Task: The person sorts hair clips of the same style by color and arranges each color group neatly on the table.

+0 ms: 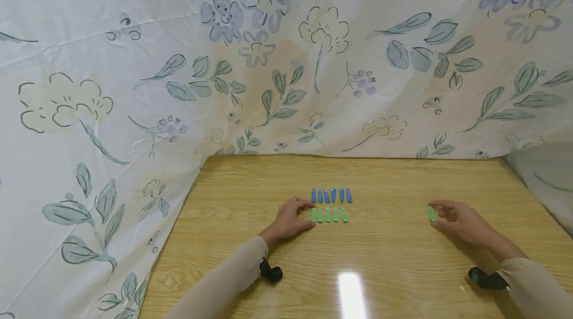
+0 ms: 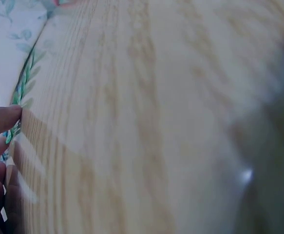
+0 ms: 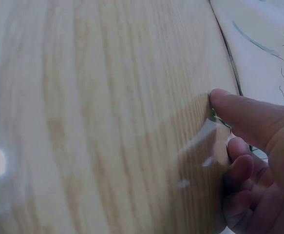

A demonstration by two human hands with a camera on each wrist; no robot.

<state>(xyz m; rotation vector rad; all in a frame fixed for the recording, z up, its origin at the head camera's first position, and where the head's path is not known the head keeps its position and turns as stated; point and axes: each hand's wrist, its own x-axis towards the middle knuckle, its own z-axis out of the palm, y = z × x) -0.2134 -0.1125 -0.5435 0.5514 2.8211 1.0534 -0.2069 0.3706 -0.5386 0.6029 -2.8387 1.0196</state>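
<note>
In the head view, several green snap hair clips (image 1: 328, 214) lie in a row on the wooden table, below a row of blue snap hair clips (image 1: 333, 195). My left hand (image 1: 290, 218) is at the left end of the green row, with thumb and forefinger pinching the leftmost green clip (image 1: 313, 215) by its two ends. Well to the right, apart from the rows, my right hand (image 1: 465, 224) holds a single green hair clip (image 1: 431, 213) between thumb and forefinger, close to the tabletop. Fingers hide most of the clips in both wrist views.
The glossy wooden table (image 1: 385, 249) carries a bright light reflection near its front. Floral cloth (image 1: 286, 90) hangs along the back and left table edges. A black device (image 1: 270, 272) sits at the left wrist, and another black device (image 1: 488, 279) at the right.
</note>
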